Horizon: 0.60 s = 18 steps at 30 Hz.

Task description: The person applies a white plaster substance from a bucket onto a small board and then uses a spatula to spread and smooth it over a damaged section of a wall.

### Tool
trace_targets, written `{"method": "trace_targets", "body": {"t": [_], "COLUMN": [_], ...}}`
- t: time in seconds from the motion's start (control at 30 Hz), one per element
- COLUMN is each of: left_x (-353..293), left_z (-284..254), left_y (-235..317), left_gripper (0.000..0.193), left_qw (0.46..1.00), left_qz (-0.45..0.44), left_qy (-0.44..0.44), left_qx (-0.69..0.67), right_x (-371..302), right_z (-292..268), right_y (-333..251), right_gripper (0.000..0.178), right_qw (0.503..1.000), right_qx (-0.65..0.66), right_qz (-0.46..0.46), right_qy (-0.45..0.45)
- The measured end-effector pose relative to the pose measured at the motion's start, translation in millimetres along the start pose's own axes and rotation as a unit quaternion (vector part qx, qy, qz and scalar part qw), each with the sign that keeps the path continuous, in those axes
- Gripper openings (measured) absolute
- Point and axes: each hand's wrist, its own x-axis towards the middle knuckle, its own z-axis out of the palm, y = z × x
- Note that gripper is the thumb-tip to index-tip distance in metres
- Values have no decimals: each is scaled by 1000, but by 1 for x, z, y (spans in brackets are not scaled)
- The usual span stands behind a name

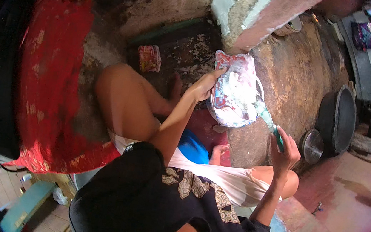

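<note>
Ahead of my knees is a round tub (230, 118), with a red, white and blue wrap or bag smeared with thick white paste (240, 83). My left hand (205, 86) grips the tub's left edge, its thumb over the rim. My right hand (286, 149) is closed around the green handle of a green-handled tool (277, 139). The tool's far end is coated in white and reaches the paste at the tub's right side. Glare and paste hide whether that end is a brush or a blade. A thin curved handle (261, 89) stands at the tub's right.
A red and yellow packet (149, 58) lies on the dark, white-spotted floor at left. At right are a black basin (338, 121) and a round metal lid (313, 146). A painted wall corner (252, 22) rises behind the tub. Red cloth (51, 76) covers the left side.
</note>
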Motion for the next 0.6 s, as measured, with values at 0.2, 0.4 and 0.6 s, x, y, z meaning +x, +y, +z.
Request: {"method": "trace_targets", "body": {"t": [0.2, 0.4, 0.6], "left_x": [0, 0, 1], "left_z": [-2, -7, -10], "left_y": [1, 2, -1], "left_gripper": [39, 46, 48], "left_qw": [997, 997, 997], "left_qz": [-26, 17, 16], "left_qy": [-14, 48, 63], "left_qx": [65, 63, 31], "right_x": [22, 50, 73], "right_z": [6, 3, 5], "right_y": [-8, -21, -31], "right_gripper": [35, 34, 34], "right_qw": [994, 978, 961], "right_qx": [-25, -11, 16], "right_qz": [-79, -158, -199], "right_qy": [-69, -135, -193]}}
